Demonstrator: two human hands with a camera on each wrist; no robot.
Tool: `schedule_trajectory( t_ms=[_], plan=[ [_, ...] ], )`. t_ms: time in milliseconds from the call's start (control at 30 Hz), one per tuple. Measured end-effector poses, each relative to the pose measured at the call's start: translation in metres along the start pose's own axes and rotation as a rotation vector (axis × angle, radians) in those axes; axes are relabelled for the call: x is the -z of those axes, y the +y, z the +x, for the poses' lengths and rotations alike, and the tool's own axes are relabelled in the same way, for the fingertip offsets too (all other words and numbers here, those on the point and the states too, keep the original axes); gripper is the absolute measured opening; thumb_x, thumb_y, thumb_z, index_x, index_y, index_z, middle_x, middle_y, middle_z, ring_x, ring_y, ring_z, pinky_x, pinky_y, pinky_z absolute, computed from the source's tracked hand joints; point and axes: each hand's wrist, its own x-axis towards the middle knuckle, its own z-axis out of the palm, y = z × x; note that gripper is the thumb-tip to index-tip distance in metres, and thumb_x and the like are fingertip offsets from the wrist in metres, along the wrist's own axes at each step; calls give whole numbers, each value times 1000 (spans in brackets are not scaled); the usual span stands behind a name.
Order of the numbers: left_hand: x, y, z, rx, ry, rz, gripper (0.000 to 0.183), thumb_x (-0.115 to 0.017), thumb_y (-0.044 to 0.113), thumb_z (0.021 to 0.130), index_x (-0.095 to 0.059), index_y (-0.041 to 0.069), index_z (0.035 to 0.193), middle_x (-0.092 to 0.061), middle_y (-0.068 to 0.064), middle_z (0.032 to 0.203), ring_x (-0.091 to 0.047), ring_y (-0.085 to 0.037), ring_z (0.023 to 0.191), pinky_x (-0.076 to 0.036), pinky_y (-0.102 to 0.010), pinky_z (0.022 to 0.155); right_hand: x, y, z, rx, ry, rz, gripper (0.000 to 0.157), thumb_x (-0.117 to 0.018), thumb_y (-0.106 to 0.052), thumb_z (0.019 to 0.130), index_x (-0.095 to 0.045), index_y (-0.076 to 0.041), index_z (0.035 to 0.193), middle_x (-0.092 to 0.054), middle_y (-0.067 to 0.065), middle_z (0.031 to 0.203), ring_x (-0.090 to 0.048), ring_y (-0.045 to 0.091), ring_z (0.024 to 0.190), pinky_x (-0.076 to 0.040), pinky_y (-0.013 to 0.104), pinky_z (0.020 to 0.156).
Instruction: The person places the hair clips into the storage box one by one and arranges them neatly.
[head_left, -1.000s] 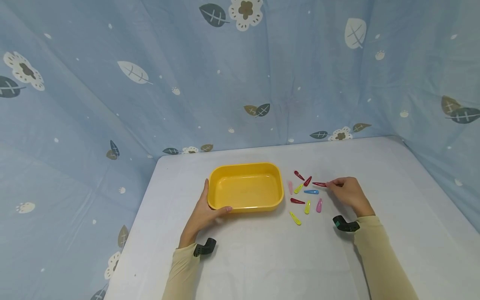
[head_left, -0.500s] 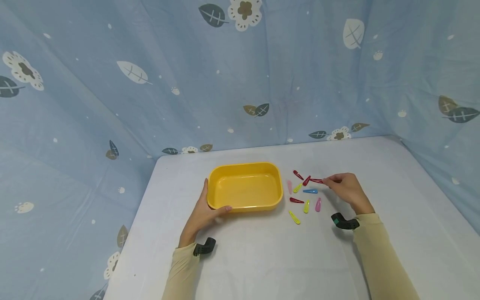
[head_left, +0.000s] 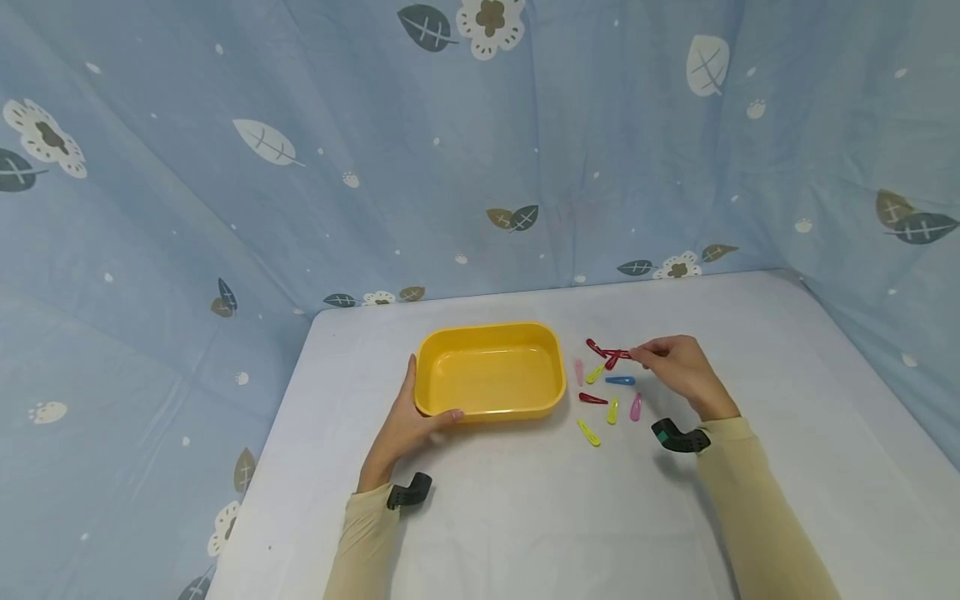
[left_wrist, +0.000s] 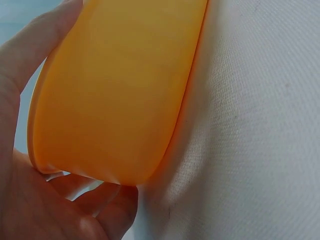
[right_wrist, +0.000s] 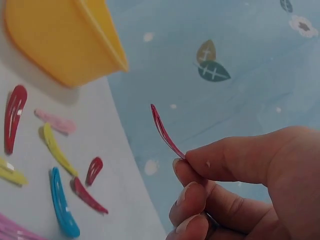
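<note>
One slim, curved red hair clip (right_wrist: 163,131), raised above the tabletop (head_left: 525,517) toward its far edge, pinched in the right hand (head_left: 681,368).
Around it: three red clips (head_left: 592,399), three yellow clips (head_left: 613,410), two pink clips (head_left: 636,407), one blue clip (head_left: 620,381); nearer the left edge, the left hand (head_left: 406,427) grips one yellow tray (head_left: 495,416).

A white table (head_left: 525,508) carries a yellow tray (head_left: 491,375). To the tray's right lie nine scattered clips. Farthest back is a red clip (head_left: 595,347), then a second red clip (head_left: 611,363), a yellow clip (head_left: 594,375) just beside it. A pale pink clip (head_left: 579,372) lies near the tray, a blue clip (head_left: 620,381) mid-group. Nearer the front are a third red clip (head_left: 592,399), a pink clip (head_left: 636,407) and two more yellow clips (head_left: 588,432).
</note>
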Motion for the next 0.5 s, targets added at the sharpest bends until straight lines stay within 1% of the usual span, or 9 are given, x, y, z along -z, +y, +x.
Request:
schedule_trajectory(
  t_ms=[200,267,367,500],
  plan=[
    [1,0,1,8,-4,3,139,-91,49,75,11,27,167,-3,-2,177,-19,-28,161,-16,-57,131,-3,-9,-1,33,-18,5,49,-58,-37,105,-64,4,131,-63,26,130,-54,36,115,-48,51,98],
    [1,0,1,5,-1,3,139,-91,50,74,10,25,167,-3,-2,177,-20,-29,161,-16,-57,131,-5,-12,-1,37,-24,12,48,-58,-37,105,-64,3,130,-63,25,129,-54,36,116,-48,51,99],
    [1,1,1,11,2,1,140,-91,51,73,9,27,167,-3,-1,177,-21,-28,161,-17,-56,131,-7,-17,-2,38,-35,21,47,-58,-38,104,-64,2,130,-63,25,131,-54,35,117,-47,53,101],
    [0,1,0,20,2,0,139,-91,51,73,9,29,167,-3,-1,177,-22,-27,160,-17,-56,131,-11,-25,-1,38,-45,23,46,-59,-38,104,-66,1,129,-63,25,133,-53,34,116,-48,49,99]
  ],
)
